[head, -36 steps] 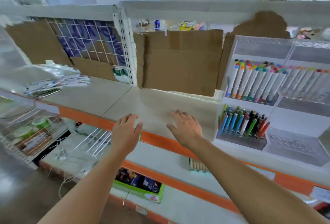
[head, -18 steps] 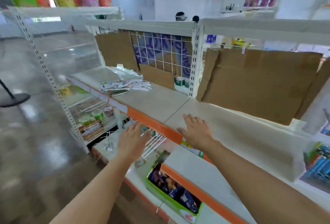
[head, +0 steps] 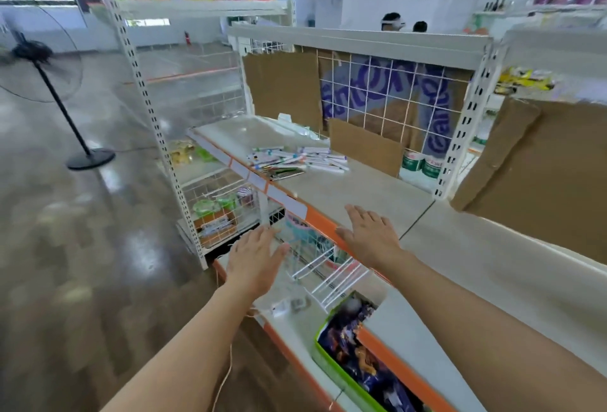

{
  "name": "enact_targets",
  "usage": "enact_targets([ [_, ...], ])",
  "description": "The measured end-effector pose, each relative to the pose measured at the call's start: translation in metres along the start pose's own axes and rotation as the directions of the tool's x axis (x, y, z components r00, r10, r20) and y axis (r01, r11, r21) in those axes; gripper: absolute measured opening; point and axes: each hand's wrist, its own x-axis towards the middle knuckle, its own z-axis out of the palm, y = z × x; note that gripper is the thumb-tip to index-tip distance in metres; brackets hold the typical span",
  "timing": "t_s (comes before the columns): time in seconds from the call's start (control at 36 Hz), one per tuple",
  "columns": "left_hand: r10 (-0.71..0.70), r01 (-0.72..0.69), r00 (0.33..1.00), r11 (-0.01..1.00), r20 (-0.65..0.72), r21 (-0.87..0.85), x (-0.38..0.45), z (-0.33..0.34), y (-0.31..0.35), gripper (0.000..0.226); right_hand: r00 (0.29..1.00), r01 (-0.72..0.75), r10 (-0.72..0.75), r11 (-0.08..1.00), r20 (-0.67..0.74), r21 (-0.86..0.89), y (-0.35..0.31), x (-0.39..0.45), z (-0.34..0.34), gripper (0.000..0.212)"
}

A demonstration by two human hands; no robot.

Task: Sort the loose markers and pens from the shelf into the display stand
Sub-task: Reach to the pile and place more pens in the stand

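Note:
A loose pile of markers and pens (head: pixel 297 162), mostly white barrels with coloured caps, lies on the beige shelf (head: pixel 354 191) near its left front edge. My right hand (head: pixel 369 232) is open with straight fingers, hovering over the shelf's orange front edge, well short of the pile. My left hand (head: pixel 254 259) is open too, held in the air lower and to the left, in front of the shelf below. Both hands hold nothing. The display stand is out of view.
Cardboard sheets (head: pixel 285 86) and a wire grid (head: pixel 391 93) back the shelf. A white upright (head: pixel 460 135) splits it from the bay on the right. Below are wire dividers (head: pixel 328 273) and a green box of goods (head: pixel 358 355). A standing fan (head: pixel 49 83) is on the floor, left.
The view has swung left: the display stand has left the frame and the pile of markers now lies ahead. Both hands stay open and stretched forward.

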Motion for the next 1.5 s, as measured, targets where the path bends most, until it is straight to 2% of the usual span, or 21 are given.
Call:
enact_targets([
  [0.39, -0.061, 0.062, 0.997, 0.998, -0.04, 0.006, 0.123, -0.007, -0.019, 0.052, 0.994, 0.112, -0.113, 0.993, -0.014, -0.033, -0.013, 0.146, -0.006, 0.059],
  [0.5, -0.073, 0.072, 0.996, 0.997, -0.051, -0.004, 0.157, -0.004, -0.02, 0.051, 0.99, 0.143, -0.142, 0.99, 0.019, -0.019, -0.01, 0.181, -0.009, 0.057],
  [0.72, -0.08, 0.081, 0.997, 0.996, -0.021, 0.042, 0.209, 0.001, -0.025, 0.044, 0.979, 0.202, -0.202, 0.979, 0.025, 0.003, -0.016, 0.239, 0.009, 0.045],
  [0.92, -0.031, 0.032, 0.998, 0.999, -0.046, 0.007, 0.258, 0.006, -0.032, 0.033, 0.981, 0.193, -0.192, 0.981, 0.034, -0.005, -0.027, 0.286, 0.023, 0.038],
  [1.17, 0.102, -0.102, 0.995, 0.994, 0.0, 0.046, 0.31, 0.009, -0.048, 0.037, 0.988, 0.155, -0.155, 0.987, -0.01, -0.045, -0.049, 0.33, 0.039, 0.036],
  [1.36, 0.183, -0.186, 0.982, 0.98, 0.037, 0.07, 0.334, 0.013, -0.053, 0.037, 0.987, 0.132, -0.139, 0.987, -0.081, -0.09, -0.054, 0.343, 0.042, 0.023],
  [1.5, 0.213, -0.215, 0.976, 0.974, 0.033, 0.075, 0.343, 0.014, -0.05, 0.03, 0.98, 0.163, -0.177, 0.976, -0.087, -0.141, -0.053, 0.343, 0.038, 0.025],
])
